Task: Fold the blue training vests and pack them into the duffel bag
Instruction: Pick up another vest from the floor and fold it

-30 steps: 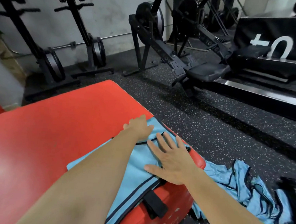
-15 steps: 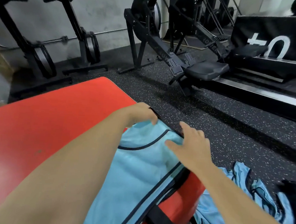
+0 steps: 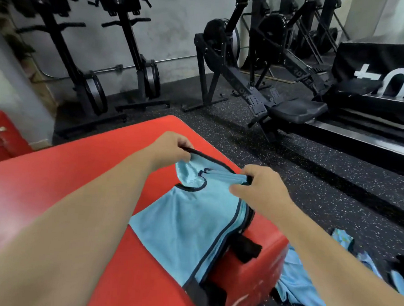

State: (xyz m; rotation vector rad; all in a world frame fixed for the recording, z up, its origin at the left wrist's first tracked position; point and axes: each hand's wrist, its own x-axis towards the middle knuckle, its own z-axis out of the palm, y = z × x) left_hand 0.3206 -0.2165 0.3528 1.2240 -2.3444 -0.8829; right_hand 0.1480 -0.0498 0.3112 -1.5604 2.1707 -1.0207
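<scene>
Folding step: likely the top of the blue vest [image 3: 192, 223] down over its body, on the red block [image 3: 64, 180].
Left hand [image 3: 170, 148]: pinches one shoulder strap.
Right hand [image 3: 262, 189]: pinches the other strap.
Your aim: keep both straps level so edges meet.
Duffel bag: not clearly seen; contents unknowable.
Floor: more vests [image 3: 301, 289], unfolded.

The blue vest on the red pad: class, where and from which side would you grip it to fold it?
Pinch the blue vest by its shoulder straps at the far end, reaching over from the hem side, left hand and right hand one each. The body lies flat; the straps are narrow.
</scene>
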